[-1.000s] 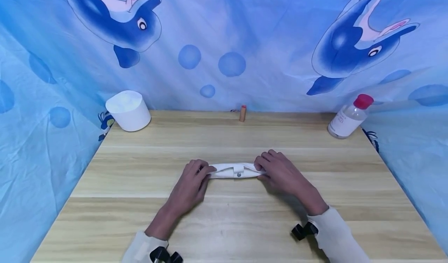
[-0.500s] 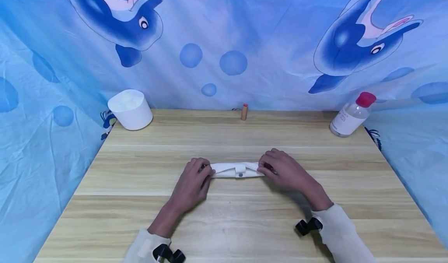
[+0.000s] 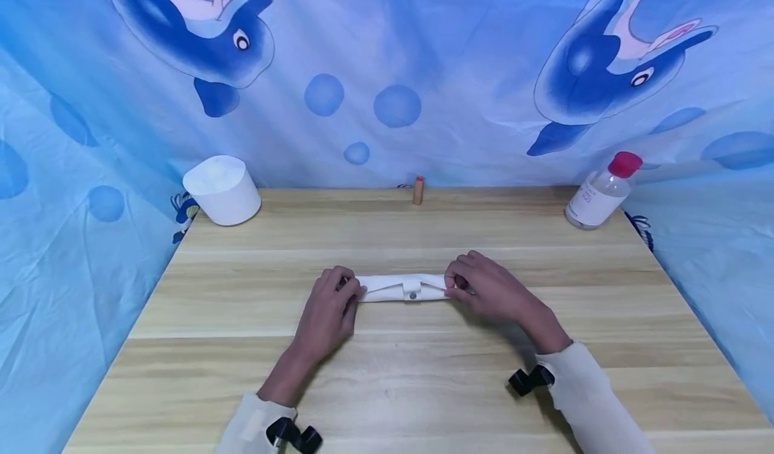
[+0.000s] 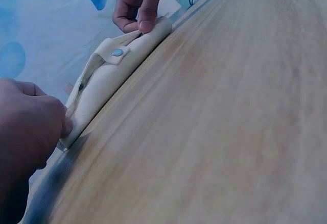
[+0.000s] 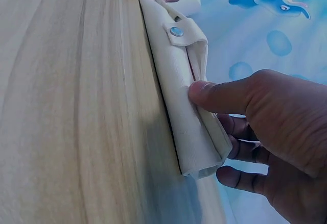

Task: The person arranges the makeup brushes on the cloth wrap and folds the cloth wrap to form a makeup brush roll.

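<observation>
An off-white fabric pouch (image 3: 379, 295), long and narrow, lies across the table; its short tab has a metal snap button (image 3: 413, 296). My left hand (image 3: 324, 314) grips its left end, with the thumb at the opening edge. At the opposite end my right hand (image 3: 492, 289) pinches the same edge between thumb and fingers. In the right wrist view the right thumb (image 5: 208, 95) lies on the front of the pouch and the fingers are behind it. A narrow gap shows along the top, either side of the tab; the inside is mostly hidden.
A white roll, probably tissue (image 3: 232, 199), stands at the back left of the wooden table (image 3: 387, 387). A small brown stick with a red tip (image 3: 418, 191) stands at the back middle, and a clear bottle with a red cap (image 3: 595, 199) at the back right. A dolphin-print curtain (image 3: 423, 51) hangs behind.
The right thumb and fingers have shifted their hold on the pouch's right end, and more space shows between thumb and index finger. The left hand keeps its place; the view shifts slightly.
</observation>
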`<action>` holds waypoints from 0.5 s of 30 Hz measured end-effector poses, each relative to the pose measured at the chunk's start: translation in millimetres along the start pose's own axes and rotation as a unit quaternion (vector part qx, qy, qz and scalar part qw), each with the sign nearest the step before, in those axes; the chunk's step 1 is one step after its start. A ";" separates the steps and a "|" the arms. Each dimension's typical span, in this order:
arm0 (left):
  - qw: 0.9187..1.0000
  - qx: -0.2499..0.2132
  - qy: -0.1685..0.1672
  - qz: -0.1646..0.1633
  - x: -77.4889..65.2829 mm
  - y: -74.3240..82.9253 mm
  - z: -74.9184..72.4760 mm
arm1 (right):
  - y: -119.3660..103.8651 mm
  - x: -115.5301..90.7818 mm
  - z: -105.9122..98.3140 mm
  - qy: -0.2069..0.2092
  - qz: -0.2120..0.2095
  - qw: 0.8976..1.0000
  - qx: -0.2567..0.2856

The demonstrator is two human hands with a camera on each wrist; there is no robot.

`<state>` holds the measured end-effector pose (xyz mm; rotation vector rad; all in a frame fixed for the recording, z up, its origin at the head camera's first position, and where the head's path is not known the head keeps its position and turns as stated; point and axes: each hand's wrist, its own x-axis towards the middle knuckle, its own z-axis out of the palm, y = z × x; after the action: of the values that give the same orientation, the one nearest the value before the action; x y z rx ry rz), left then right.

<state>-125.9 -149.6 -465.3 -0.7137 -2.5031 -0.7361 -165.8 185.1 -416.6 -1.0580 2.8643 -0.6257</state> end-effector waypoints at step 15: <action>1.000 -0.006 -0.001 0.007 4.7 5.6 -3.4 | 9.3 -8.8 -5.0 0.054 -0.021 0.996 0.068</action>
<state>-125.4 -145.9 -458.2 -0.7353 -2.4956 -0.7468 -165.5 198.8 -416.5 -1.1006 2.8451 -0.8918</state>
